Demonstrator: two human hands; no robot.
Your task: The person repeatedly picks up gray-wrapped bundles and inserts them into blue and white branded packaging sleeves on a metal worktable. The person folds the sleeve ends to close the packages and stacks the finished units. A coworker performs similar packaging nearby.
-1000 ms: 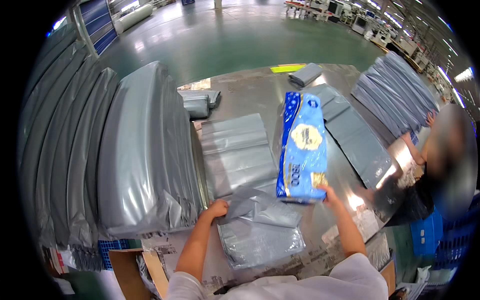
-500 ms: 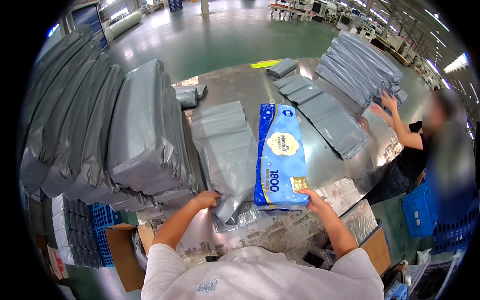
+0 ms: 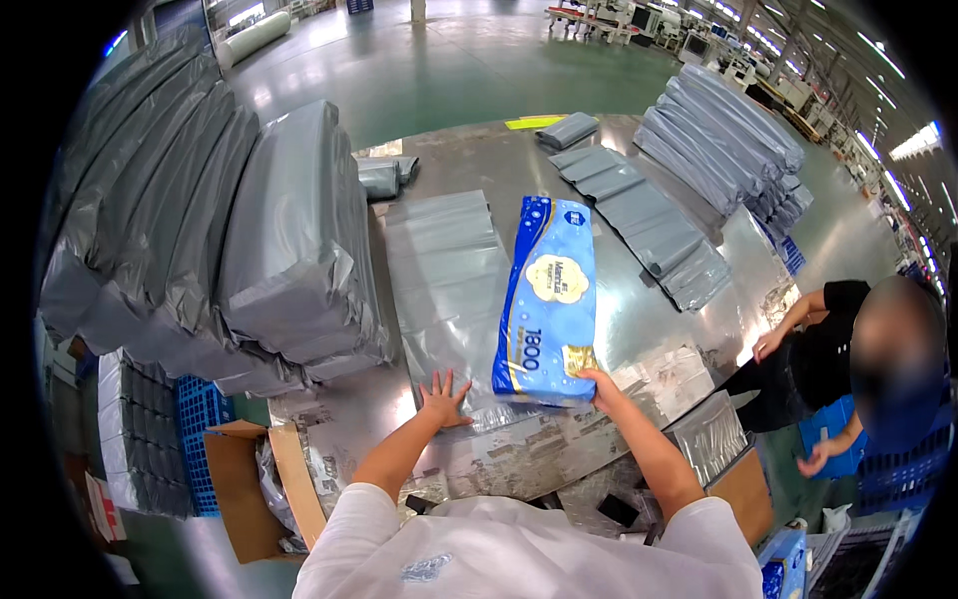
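My left hand (image 3: 442,402) lies with fingers spread on the near end of a flat grey plastic mailing bag (image 3: 446,265); whether several are layered there I cannot tell. Just right of it, a long blue tissue pack (image 3: 544,324) with a pale flower-shaped label rests on the metal table, its near left edge over the bag. My right hand (image 3: 601,387) grips the pack at its near right corner, beside a gold patch; the fingers beneath are hidden.
Tall stacks of filled grey bags (image 3: 289,230) stand at left. Beyond the pack lie folded grey bags (image 3: 649,230), with another filled stack (image 3: 714,135) at far right. A co-worker (image 3: 798,349) is at the right near a blue crate (image 3: 833,434). An open cardboard box (image 3: 239,494) sits lower left.
My left hand has gone from gripping the bag's near edge to lying spread on it. The pack has shifted slightly left and nearer the bag. The co-worker's hands have left the far stack.
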